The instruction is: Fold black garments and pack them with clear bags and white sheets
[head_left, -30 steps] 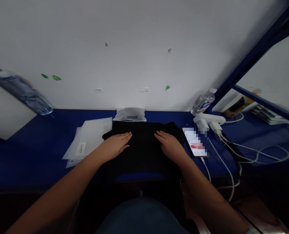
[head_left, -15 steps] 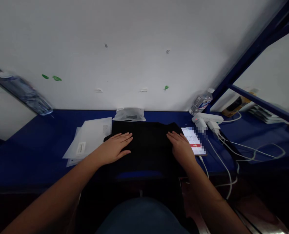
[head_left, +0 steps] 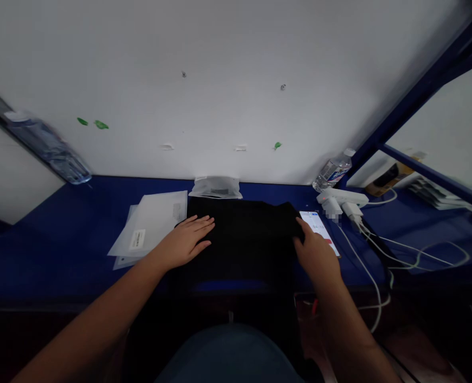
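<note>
Nearest you, your lap sat dark under the table edge, and the black garment hung over that edge towards you, with the rest of it spread flat on the blue table. Your left hand lay open and flat on the garment's left side, fingers together and pointing inward, pressing rather than gripping anything. Your right hand sat at the garment's right edge with the fingers curled onto the cloth; whether they had pinched the edge or only rested on it, you could not tell from this view.

Just beside that right hand lay the phone, screen lit, its near end touching or nearly touching your knuckles, with a white cable running off the table. In my judgement, a sweep outward along the cloth could have shoved the phone or snagged the cable and dragged it off the edge. The overhanging part of the garment could also have pulled the rest down if your left palm had lifted.

To your left, white paper envelopes overlapped close to the garment's corner. Farther back, a clear packet sat against the wall, a power strip with plugs stood beyond the phone, and a water bottle leaned in the corner
</note>
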Motion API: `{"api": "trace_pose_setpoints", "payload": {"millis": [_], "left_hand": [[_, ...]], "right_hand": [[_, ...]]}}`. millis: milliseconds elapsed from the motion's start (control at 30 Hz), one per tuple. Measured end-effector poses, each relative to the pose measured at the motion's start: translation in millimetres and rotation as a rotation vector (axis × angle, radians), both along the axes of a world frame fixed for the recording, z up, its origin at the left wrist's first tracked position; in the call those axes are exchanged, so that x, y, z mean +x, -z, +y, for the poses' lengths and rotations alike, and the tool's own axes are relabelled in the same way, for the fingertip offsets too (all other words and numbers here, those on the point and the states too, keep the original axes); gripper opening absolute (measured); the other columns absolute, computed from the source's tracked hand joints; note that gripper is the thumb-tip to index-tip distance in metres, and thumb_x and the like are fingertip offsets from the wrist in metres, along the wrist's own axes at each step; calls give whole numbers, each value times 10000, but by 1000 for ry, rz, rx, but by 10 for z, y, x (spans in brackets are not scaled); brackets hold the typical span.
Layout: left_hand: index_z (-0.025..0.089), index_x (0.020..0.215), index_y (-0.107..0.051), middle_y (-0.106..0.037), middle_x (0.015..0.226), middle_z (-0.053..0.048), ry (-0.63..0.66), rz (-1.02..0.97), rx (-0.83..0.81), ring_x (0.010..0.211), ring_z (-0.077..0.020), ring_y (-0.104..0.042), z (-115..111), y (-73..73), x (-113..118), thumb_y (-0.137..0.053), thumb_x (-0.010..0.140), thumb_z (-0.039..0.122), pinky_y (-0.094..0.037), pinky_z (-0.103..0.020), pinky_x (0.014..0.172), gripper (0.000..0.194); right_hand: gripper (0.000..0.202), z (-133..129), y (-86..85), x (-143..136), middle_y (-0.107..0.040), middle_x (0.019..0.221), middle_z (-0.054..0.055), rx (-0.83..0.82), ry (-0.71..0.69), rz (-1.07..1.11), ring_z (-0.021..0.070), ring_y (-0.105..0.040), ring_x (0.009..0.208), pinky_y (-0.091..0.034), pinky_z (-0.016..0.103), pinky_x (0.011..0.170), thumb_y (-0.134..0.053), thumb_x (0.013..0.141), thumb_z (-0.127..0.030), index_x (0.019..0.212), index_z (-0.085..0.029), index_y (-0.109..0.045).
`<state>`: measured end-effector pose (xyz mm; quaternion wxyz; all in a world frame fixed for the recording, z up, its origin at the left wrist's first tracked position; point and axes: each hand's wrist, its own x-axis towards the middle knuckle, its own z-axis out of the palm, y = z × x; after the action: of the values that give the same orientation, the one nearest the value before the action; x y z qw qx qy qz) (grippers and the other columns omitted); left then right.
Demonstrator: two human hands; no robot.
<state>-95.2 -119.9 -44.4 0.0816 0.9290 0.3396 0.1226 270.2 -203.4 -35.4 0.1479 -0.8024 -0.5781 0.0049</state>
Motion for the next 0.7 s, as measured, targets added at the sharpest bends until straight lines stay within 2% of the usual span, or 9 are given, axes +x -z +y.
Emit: {"api": "trace_pose_setpoints", "payload": {"millis": [67,167,333,433,567,700], "left_hand": [[204,1498,-496,-512,1550,-92,3,-13,0,1476,-249,-429,-8,-10,-5,-387,1062,455,-306,-512,1233,515],[218,1489,-509,-518,1547,-85,4,-28,-3,1475,-242,-430,-15,-15,-9,-395,1060,450,-294,-499,1240,501],[218,1477,-525,-534,1533,-87,5,-41,-10,1469,-247,-440,-17,-2,-1,-403,1056,452,-292,-507,1240,497],[220,1474,-528,-545,1525,-82,15,-57,-12,1464,-246,-448,-20,-1,5,-407,1057,457,-300,-510,1237,494],[223,1472,-529,-545,1526,-77,11,-42,-12,1462,-237,-451,-30,-6,16,-393,1066,460,-296,-501,1240,490],[200,1464,-538,-540,1528,-93,-1,-25,-3,1455,-241,-459,-36,-1,34,-377,1069,461,-302,-501,1236,500]], "right_hand": [[545,19,-42,13,-696,859,118,-14,-13,39,282,-677,708,-489,395,657,-473,969,-374,1501,-260,-512],[474,44,-76,46,-732,925,108,-4,-34,122,276,-693,754,-496,381,679,-493,954,-344,1415,-282,-590],[389,92,-77,18,-695,1009,114,146,-65,174,260,-673,920,-519,398,853,-494,893,-266,1215,-215,-706],[399,137,-43,-82,-662,1089,132,272,-75,289,265,-642,1019,-499,431,976,-528,852,-290,1185,-177,-716],[410,197,-13,-278,-635,1115,151,413,-84,379,301,-598,1123,-470,484,1044,-551,893,-410,1155,-153,-734],[353,246,-59,-515,-597,1177,153,486,-147,329,284,-598,1136,-506,454,1017,-526,929,-323,1167,-179,-746]]}}
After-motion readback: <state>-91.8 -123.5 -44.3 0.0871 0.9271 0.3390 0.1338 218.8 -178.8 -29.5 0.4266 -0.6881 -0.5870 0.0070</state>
